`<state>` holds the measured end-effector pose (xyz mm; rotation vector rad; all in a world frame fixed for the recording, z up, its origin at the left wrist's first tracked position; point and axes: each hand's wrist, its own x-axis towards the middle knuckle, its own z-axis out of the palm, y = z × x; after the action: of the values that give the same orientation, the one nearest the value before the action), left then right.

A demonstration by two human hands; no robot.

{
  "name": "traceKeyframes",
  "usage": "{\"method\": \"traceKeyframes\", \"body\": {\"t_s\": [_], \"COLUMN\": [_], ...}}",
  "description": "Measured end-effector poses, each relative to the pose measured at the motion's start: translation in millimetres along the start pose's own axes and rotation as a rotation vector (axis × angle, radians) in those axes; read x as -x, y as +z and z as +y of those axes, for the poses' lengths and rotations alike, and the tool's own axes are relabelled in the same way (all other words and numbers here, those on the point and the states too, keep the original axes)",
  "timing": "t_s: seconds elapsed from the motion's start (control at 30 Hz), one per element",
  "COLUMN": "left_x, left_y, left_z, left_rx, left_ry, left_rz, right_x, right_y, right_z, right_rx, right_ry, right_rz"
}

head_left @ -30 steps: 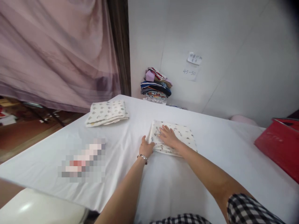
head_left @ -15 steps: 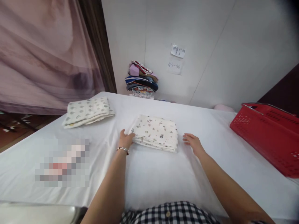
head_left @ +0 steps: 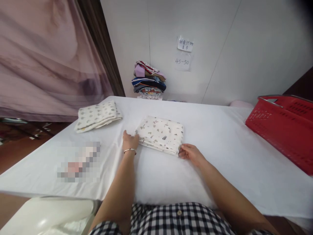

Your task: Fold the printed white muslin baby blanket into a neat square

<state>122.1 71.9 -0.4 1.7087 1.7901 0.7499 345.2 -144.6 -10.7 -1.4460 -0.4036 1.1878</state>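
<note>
In the middle of the table lies a folded white cloth (head_left: 162, 132) with small scattered prints, its layered edge facing me. My left hand (head_left: 130, 142), with a bracelet at the wrist, grips its left near corner; some of the fingers are hidden. At the right near corner, my right hand (head_left: 191, 153) pinches the layers between thumb and fingers. Farther left rests another folded cloth (head_left: 97, 114), cream with grey leaf-like prints, touched by neither hand.
A red plastic basket (head_left: 281, 130) stands at the right. Beyond the white-covered table (head_left: 210, 127) is a stack of folded textiles (head_left: 149, 81) against the wall. A pixelated item (head_left: 79, 163) lies at left. A pale, smooth-topped object (head_left: 56, 215) sits below the table's front left edge.
My right hand has moved left and closed on the cloth's near right corner, from which it was apart. My left hand stays at the left corner. The view has shifted slightly.
</note>
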Motion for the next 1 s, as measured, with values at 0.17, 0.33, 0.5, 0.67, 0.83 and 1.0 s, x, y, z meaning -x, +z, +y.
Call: {"method": "traceKeyframes", "body": {"t_s": [0.17, 0.33, 0.5, 0.67, 0.83, 1.0], "left_x": [9, 58, 109, 114, 113, 124], "left_y": [-7.3, 7.0, 43.5, 56.3, 64.4, 68.9], "left_z": [4, 21, 35, 45, 45, 45], "left_rx": [-0.225, -0.214, -0.160, -0.179, -0.108, -0.107], "left_ry": [0.143, 0.683, 1.143, 1.110, 0.958, 0.934], "left_rz": [0.182, -0.031, -0.375, -0.369, -0.311, -0.207], "right_x": [-3, -4, -8, -6, -3, -1], "right_y": [1, -4, -11, -13, -11, -6], "right_z": [1, 2, 6, 8, 7, 7], "right_rx": [-0.107, -0.169, -0.177, -0.168, -0.162, -0.109], "right_ry": [-0.004, -0.038, -0.072, -0.132, -0.123, -0.109], "right_rz": [-0.018, -0.146, -0.237, -0.306, -0.300, -0.266]}}
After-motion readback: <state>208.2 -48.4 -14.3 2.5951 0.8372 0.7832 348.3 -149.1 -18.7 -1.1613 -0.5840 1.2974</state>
